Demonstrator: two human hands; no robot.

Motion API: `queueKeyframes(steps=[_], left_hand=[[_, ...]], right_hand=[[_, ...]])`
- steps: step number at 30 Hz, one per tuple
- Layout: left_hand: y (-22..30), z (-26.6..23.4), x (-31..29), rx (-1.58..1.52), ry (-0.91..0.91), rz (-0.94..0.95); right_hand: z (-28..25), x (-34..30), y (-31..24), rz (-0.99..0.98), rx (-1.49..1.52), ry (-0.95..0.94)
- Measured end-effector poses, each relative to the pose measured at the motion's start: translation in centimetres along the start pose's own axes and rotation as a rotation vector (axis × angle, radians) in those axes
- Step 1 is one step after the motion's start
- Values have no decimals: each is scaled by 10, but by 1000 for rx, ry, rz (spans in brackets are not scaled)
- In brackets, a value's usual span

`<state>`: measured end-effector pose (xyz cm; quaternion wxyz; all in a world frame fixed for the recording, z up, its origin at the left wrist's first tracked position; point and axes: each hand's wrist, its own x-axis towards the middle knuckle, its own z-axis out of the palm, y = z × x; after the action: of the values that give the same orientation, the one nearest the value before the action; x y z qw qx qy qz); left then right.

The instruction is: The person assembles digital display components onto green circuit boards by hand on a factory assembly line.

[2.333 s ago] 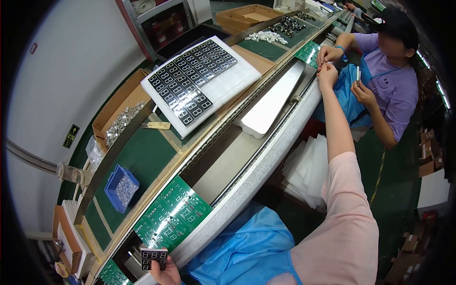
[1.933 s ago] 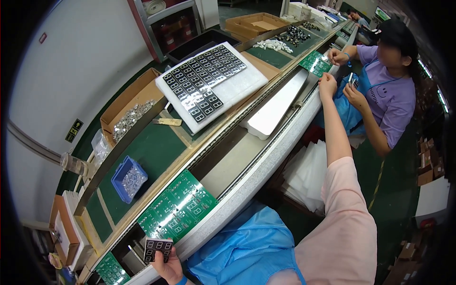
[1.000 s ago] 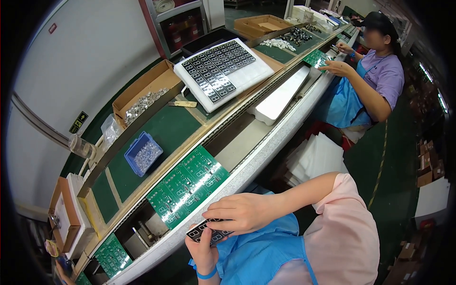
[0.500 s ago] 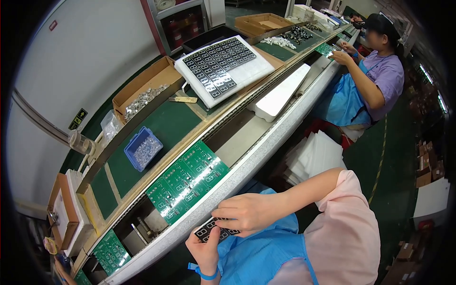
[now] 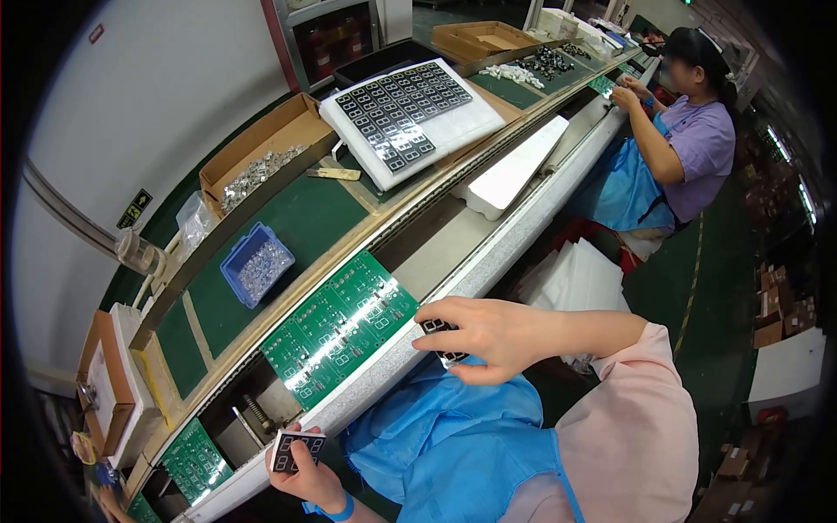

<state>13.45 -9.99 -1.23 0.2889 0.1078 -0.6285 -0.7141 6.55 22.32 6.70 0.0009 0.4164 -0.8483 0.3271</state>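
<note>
Black seven-segment display modules (image 5: 281,453) are pinched in my left hand (image 5: 316,481), thumb over their front, low at the line's near edge. My right hand (image 5: 484,338) grips more display modules (image 5: 433,326) by its fingertips, right of a green circuit board panel (image 5: 336,336). This panel lies on the conveyor rails with white digit outlines and small parts on it. Across the line, rows of the same displays (image 5: 405,118) rest on a white foam pad (image 5: 462,131). My right fingers cover part of the modules they hold.
Behind the line stand a blue bin (image 5: 259,266) of small clear parts and a cardboard box (image 5: 261,157) of metal parts. A white foam block (image 5: 514,170) sits on the rails. Another green board (image 5: 196,462) lies lower left. A co-worker (image 5: 693,139) sits at upper right.
My hands were together on the display modules; now they are apart. The left has moved down and left, the right up and right, each with modules.
</note>
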Motion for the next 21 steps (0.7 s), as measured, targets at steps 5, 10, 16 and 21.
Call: queueKeyframes(steps=[5,10,16,21], left_hand=[[-10,8,7,-177,-51,-118],[-26,8,9,-246,-144,-164],[-19,13,14,-219,-328,-253],[-11,18,23,-422,-385,-320]], right_hand=[[-14,2,5,62,94,13],[-30,7,12,159,82,3],[-45,25,31,162,-120,114],[-41,38,50,133,-64,161]])
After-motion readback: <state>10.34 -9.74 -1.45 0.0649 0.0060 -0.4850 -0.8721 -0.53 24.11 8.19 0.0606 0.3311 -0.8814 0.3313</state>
